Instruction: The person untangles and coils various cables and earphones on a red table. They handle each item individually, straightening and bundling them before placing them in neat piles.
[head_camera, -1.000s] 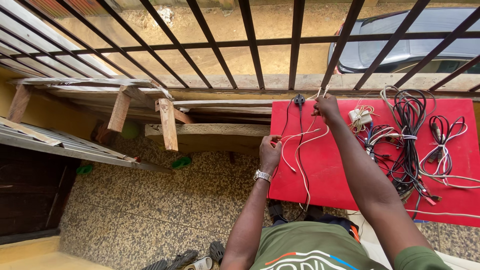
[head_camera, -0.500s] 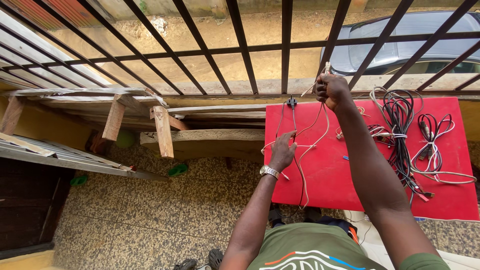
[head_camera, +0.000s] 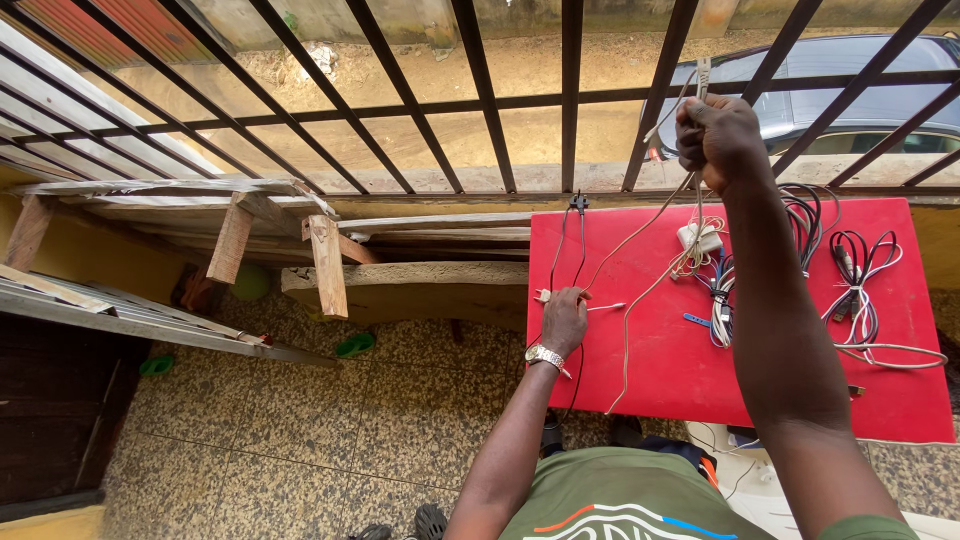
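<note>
While my right hand (head_camera: 718, 137) grips the white cable (head_camera: 640, 232) high at upper right and my left hand (head_camera: 565, 318) pins its end on the red table (head_camera: 660, 350), yanking could snag the cable pile (head_camera: 800, 260).

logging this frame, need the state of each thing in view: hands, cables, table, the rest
right hand: raised, fist shut on white cable
left hand: down at table edge, gripping white cable
white cable: pulled out between both hands, loose end hanging
black cable: lying slack on table
cable pile: tangled, resting on table
red table: upright, partly covered
</note>
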